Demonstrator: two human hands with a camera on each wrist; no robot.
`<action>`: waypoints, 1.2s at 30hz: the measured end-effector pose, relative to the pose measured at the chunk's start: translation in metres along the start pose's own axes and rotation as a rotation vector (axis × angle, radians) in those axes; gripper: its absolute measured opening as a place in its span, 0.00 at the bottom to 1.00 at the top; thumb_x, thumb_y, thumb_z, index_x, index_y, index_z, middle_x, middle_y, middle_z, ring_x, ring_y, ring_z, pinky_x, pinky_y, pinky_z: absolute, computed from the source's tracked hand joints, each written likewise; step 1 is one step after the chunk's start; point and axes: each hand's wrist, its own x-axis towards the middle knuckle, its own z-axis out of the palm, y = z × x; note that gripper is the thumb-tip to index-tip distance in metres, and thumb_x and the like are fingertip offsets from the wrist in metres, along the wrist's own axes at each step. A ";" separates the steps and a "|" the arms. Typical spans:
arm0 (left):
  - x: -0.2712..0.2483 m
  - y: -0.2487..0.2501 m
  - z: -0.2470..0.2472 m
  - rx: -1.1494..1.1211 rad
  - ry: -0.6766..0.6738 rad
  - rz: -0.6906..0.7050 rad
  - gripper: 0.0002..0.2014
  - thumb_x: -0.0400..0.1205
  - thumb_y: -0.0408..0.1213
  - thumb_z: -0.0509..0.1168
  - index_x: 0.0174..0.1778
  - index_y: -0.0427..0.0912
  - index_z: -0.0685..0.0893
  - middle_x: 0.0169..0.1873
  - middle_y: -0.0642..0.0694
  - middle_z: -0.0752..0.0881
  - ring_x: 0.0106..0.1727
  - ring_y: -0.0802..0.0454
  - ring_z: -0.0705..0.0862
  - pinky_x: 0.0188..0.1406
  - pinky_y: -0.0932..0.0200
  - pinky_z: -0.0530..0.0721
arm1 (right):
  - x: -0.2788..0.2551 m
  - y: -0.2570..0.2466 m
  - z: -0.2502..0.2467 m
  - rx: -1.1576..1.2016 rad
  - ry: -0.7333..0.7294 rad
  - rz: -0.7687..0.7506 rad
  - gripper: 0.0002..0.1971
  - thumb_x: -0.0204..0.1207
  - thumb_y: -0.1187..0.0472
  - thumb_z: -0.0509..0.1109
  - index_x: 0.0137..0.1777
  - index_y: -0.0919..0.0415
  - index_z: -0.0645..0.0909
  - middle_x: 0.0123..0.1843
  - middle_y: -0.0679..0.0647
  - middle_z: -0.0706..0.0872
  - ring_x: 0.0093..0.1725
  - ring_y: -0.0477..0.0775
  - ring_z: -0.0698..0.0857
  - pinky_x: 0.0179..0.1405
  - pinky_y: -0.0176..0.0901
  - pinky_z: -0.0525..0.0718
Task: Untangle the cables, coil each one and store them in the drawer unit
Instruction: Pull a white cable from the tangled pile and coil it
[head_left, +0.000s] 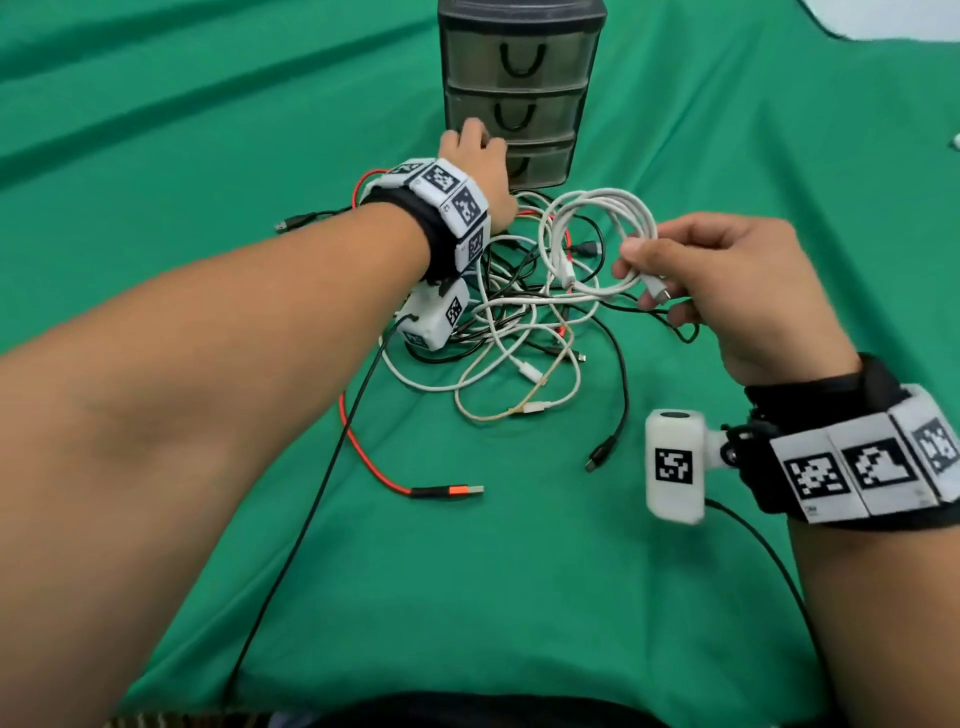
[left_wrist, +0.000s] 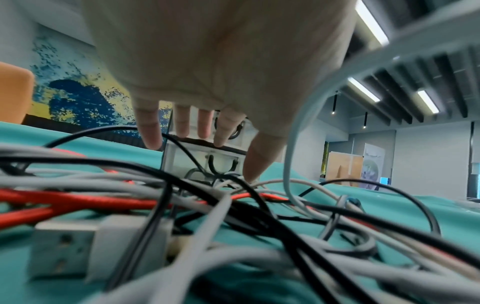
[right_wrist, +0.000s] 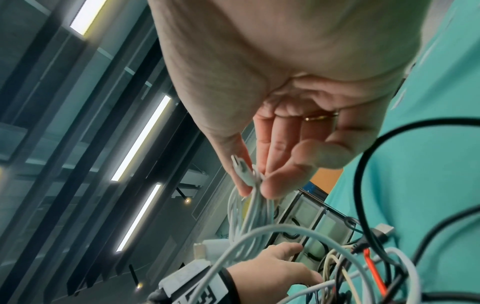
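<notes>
A dark three-drawer unit (head_left: 519, 93) stands at the back centre with all its drawers pushed in. My left hand (head_left: 480, 156) reaches over the cable tangle (head_left: 519, 322) to the front of the lower drawers. Its fingers (left_wrist: 182, 125) are straight and hold nothing. Part of the bottom drawer's handle is hidden behind it. To the right, above the tangle, my right hand (head_left: 649, 280) pinches a coiled white cable (head_left: 597, 234) between thumb and fingers (right_wrist: 270, 185), with a plug (right_wrist: 240, 164) sticking out of the grip.
The tangle of white, black and red cables lies on the green cloth (head_left: 519, 597) in front of the unit. A red cable's USB plug (head_left: 452, 490) and a black plug (head_left: 600, 453) trail toward me. A thin black lead (head_left: 311, 519) runs from my left wrist camera.
</notes>
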 end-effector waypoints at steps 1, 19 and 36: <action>0.003 -0.001 0.003 0.012 -0.009 -0.004 0.28 0.81 0.44 0.66 0.77 0.40 0.70 0.77 0.41 0.64 0.75 0.38 0.65 0.70 0.45 0.70 | 0.001 0.001 0.001 0.007 -0.004 0.007 0.05 0.74 0.58 0.77 0.39 0.60 0.89 0.39 0.53 0.93 0.26 0.46 0.82 0.23 0.36 0.73; -0.011 0.001 -0.011 -0.066 -0.075 -0.039 0.16 0.77 0.36 0.63 0.61 0.49 0.74 0.65 0.42 0.72 0.67 0.38 0.68 0.52 0.48 0.67 | 0.008 0.009 0.001 0.123 -0.034 0.050 0.03 0.74 0.60 0.77 0.41 0.59 0.88 0.37 0.52 0.92 0.24 0.46 0.81 0.22 0.34 0.73; -0.053 -0.015 -0.021 -0.400 -0.084 -0.019 0.17 0.82 0.36 0.60 0.63 0.53 0.87 0.62 0.50 0.88 0.64 0.49 0.83 0.61 0.64 0.76 | 0.091 -0.040 0.024 -0.304 0.157 -0.290 0.08 0.68 0.52 0.79 0.46 0.52 0.91 0.34 0.43 0.86 0.29 0.35 0.79 0.34 0.27 0.77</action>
